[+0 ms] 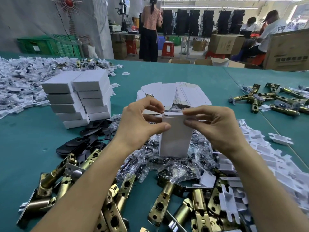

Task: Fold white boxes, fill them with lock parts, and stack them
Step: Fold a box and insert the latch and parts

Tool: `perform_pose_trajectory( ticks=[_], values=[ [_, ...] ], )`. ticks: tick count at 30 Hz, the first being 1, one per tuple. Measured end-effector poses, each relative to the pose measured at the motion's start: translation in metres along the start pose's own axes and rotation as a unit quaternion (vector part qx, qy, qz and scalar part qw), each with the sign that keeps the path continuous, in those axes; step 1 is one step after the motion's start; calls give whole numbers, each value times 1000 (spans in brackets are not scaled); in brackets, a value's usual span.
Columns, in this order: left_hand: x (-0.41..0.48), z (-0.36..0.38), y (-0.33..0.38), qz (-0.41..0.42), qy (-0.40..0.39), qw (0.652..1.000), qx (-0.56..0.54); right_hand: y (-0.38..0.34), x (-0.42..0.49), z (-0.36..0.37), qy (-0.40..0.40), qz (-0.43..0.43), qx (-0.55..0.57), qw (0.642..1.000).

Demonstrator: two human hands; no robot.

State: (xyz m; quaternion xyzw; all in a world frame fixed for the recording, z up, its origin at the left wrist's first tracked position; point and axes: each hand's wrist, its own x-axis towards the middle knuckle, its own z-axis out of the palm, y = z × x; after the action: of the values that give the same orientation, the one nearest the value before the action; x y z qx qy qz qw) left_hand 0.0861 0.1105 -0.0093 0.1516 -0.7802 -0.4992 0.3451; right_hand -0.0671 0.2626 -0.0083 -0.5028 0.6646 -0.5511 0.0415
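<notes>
Head view: both hands are up on one white box (175, 138), which stands upright at the middle of the green table (25, 139), its base down among a heap of clear bags of small parts (175, 166). The left hand (140, 121) pinches the box's top left corner, thumb flat on the front face and fingers curled over the top flap. The right hand (215, 124) does the same on the other corner, with its thumb on the front and bent fingers hooked over the top edge. Both hands are clamped on it.

Just behind the box lies a sheaf of flat box blanks (184, 94). To the left stand two stacks of closed boxes (78, 97), side by side and touching. Brass latches (117, 198) are scattered nearest the camera, under the forearms.
</notes>
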Motion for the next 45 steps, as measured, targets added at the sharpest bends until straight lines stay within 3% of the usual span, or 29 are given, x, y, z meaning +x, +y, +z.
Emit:
perform_pose_trajectory(
  ticks=[4,10,21,28,31,34,38,40,42,45],
  values=[
    [1,0,0,-3,-24,1000,-2,3,0,3,8,-21,12,1000],
    [0,2,0,61,-58,995,55,1,2,-1,-16,-5,0,1000],
    [2,6,-5,84,-52,988,120,-1,2,-3,-39,-8,-39,998],
    [0,10,-11,18,-75,996,38,4,1,-1,-38,14,-3,999],
    [1,10,-12,18,-72,995,60,7,0,-1,-54,60,93,992],
    [1,10,-14,27,-52,996,71,10,-3,1,-68,73,90,991],
    [3,9,-13,5,-24,999,33,2,-2,2,2,72,122,990],
    [4,9,-9,-25,-20,999,0,-6,2,3,70,89,188,976],
    [3,10,-5,-70,-24,996,-56,-13,6,7,128,141,288,939],
    [1,14,1,-117,-26,974,-193,-20,7,21,139,228,378,887]
  ],
)
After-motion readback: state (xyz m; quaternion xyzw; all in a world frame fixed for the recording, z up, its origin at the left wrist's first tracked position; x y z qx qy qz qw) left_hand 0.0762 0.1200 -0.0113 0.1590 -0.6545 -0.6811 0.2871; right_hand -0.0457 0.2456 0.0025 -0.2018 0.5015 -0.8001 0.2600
